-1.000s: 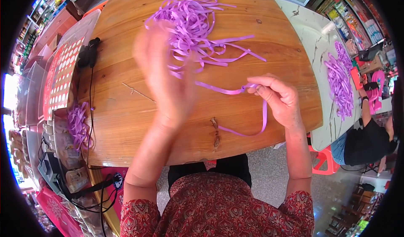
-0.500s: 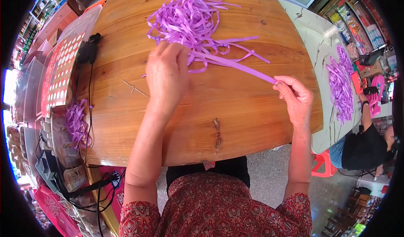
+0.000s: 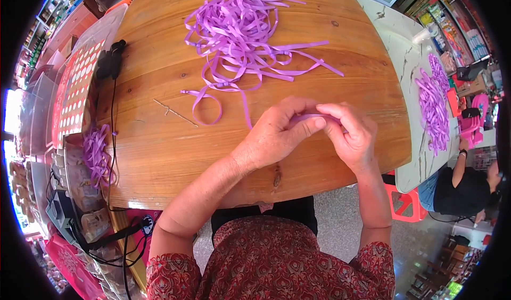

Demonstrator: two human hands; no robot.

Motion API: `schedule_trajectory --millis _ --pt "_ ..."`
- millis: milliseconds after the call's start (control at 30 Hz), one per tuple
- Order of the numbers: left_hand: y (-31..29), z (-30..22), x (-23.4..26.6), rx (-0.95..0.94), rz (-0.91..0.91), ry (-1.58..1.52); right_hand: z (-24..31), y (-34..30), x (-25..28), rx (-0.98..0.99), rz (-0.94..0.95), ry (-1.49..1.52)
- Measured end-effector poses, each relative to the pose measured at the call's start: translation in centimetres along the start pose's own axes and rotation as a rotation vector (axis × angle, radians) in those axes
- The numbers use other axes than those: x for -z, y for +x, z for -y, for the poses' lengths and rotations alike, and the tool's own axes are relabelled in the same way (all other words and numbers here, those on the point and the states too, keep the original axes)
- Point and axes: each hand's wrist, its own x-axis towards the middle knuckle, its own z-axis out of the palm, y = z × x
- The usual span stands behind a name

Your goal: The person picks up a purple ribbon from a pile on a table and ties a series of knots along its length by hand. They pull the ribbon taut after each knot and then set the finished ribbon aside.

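Note:
A purple ribbon (image 3: pixel 302 118) runs between my two hands, which meet over the near middle of the wooden table. My left hand (image 3: pixel 279 132) pinches it between thumb and fingers. Close against the left fingertips, my right hand (image 3: pixel 351 132) is closed on the same ribbon. How much of it lies inside the fingers is hidden. Farther off lies a tangled heap of purple ribbons (image 3: pixel 237 26), with several loose ends trailing toward me. One ribbon loop (image 3: pixel 207 121) curls on the wood left of my hands, beside a thin twisted string (image 3: pixel 175 112).
The wooden table (image 3: pixel 159 167) has a rounded right edge. A marble-patterned table (image 3: pixel 410 161) beside it bears another purple ribbon pile (image 3: pixel 432 111). At left are a dotted box (image 3: pixel 82 92), a black cable (image 3: pixel 113 124) and more ribbons (image 3: pixel 97 156). A person (image 3: pixel 463 188) sits at far right near a red stool (image 3: pixel 407 207).
My left hand has come right and nearer, away from the heap, to meet my right hand. The ribbon stretched between them is now gathered at the fingers. A loop shows on the table.

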Motion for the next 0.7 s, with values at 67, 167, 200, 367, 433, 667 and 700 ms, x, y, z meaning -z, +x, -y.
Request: schedule_trajectory --millis 67,167,200,367,433,667,700 --pt "0.0 0.1 0.3 -0.016 -0.018 -0.020 -0.4 0.0 0.6 -0.011 0.019 0.003" --pt "0.0 -0.8 1.5 -0.044 -0.079 0.100 -0.5 0.3 1.1 -0.066 0.048 0.061" --pt "0.1 -1.0 1.8 -0.058 -0.126 0.240 -0.5 0.3 1.3 -0.106 0.058 0.119" --pt "0.5 -0.8 2.3 -0.097 -0.253 0.311 -1.0 -0.3 1.6 -0.187 0.025 0.234" --pt "0.7 -1.0 1.4 -0.510 -0.436 1.198 -1.3 -0.7 1.6 -0.196 0.013 0.239" --pt "0.0 1.0 -1.5 -0.164 -0.107 -0.033 -0.1 -0.7 0.3 -0.237 -0.004 0.369" --pt "0.0 1.1 -1.3 -0.162 -0.107 -0.032 -0.1 -0.7 0.3 -0.267 -0.010 0.416"
